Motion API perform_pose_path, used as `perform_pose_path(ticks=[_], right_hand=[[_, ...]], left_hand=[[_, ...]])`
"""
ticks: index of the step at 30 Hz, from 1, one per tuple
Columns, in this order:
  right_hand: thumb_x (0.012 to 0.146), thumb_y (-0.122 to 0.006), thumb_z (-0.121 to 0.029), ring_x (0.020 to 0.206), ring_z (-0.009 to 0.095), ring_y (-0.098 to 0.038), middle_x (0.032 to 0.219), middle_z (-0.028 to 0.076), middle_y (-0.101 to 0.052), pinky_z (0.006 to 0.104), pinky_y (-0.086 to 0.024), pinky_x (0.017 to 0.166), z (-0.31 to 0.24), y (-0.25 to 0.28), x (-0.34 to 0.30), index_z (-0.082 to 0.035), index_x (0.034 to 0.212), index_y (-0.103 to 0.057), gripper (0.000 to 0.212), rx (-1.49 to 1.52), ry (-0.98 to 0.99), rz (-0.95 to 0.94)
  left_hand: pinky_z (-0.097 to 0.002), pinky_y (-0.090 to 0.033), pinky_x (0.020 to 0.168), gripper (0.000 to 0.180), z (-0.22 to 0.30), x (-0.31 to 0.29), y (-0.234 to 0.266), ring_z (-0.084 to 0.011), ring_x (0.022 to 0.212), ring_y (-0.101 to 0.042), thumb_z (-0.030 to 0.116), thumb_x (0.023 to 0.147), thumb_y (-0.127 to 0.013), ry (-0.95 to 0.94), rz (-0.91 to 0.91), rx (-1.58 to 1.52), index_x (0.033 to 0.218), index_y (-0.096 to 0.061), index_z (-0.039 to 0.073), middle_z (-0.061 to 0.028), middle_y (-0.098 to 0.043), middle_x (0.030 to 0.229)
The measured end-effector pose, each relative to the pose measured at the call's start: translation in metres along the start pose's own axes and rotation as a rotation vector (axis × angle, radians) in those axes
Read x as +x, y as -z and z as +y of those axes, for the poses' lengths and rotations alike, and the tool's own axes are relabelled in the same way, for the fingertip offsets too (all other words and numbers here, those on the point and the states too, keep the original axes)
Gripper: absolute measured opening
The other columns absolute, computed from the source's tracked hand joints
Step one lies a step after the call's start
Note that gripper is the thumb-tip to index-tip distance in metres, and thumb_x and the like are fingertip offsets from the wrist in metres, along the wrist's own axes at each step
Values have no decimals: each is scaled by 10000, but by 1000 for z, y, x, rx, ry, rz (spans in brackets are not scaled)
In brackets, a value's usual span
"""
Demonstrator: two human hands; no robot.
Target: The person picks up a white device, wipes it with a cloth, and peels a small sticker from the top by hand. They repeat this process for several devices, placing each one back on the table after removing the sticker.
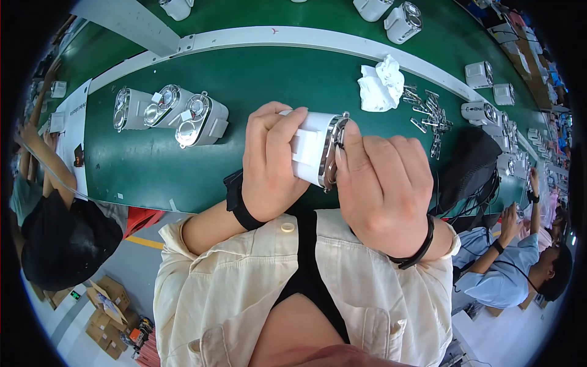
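Note:
Above the green table, my left hand (269, 162) is wrapped round a white plastic housing (310, 148) with a shiny chrome-rimmed face turned to the right. My right hand (385, 177) is closed at that rim, thumb and forefinger pinched against its edge. Whatever small thing sits between those fingertips is hidden. Small metal catches stick out at the rim's top and bottom. To the left stand three similar housings, the nearest one (205, 122) showing two round chrome-ringed windows on its face. A pile of small metal clips (434, 116) lies to the right.
Crumpled white tissue (380, 84) lies beside the clips. A black bag (469, 165) with cables rests at the table's right. A white rail (275, 38) crosses the far side, with more housings (403, 23) beyond. Co-workers sit left (67, 238) and right (507, 269).

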State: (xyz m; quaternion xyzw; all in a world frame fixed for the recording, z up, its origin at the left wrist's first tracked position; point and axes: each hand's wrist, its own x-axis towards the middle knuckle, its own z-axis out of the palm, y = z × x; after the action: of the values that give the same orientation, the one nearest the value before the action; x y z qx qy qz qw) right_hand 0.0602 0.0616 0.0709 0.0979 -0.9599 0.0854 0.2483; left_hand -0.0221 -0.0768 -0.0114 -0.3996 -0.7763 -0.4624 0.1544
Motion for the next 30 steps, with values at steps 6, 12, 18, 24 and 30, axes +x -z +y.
perform_pose_path(ticks=[6, 12, 18, 24, 30], right_hand=[[741, -687, -18, 758, 235, -588, 915, 139, -606, 316, -468, 683, 20, 6, 4, 65, 1037, -656, 310, 457, -147, 54], [840, -644, -98, 1052, 229, -555, 1176, 166, -567, 329, -416, 940, 25, -11, 10, 51, 1159, -608, 355, 1016, -264, -20], [913, -571, -160, 1140, 233, -529, 1294, 194, -518, 342, -392, 995, 16, -33, 4, 46, 1223, -556, 372, 1425, -333, -102], [953, -500, -214, 1184, 239, -513, 1342, 206, -482, 343, -389, 1003, 10, -38, 6, 38, 1256, -513, 394, 1533, -382, -120], [959, -487, -216, 1178, 234, -515, 1340, 199, -484, 345, -394, 1001, 5, -38, 13, 32, 1240, -511, 375, 2032, -602, -128]], left_hand=[[-361, -437, 855, 669, -1, -1, 4, -285, 1016, -528, 99, 652, -829, 80, -33, -201, 1190, -435, 46, -149, -510, 1104], [-373, -436, 846, 719, -4, -7, 1, -298, 1035, -525, 110, 631, -849, 25, -15, -363, 1203, -419, 40, -158, -501, 1112], [-387, -439, 836, 741, -4, -7, 1, -320, 1043, -529, 122, 615, -860, -9, 32, -294, 1204, -419, 40, -169, -495, 1113], [-388, -435, 839, 730, -2, -9, 3, -316, 1039, -522, 115, 619, -853, 32, 53, -211, 1203, -421, 47, -166, -498, 1121], [-368, -402, 845, 809, -5, -12, 3, -234, 998, -497, 161, 623, -868, 65, 32, -197, 1254, -369, 75, -108, -462, 1094]])
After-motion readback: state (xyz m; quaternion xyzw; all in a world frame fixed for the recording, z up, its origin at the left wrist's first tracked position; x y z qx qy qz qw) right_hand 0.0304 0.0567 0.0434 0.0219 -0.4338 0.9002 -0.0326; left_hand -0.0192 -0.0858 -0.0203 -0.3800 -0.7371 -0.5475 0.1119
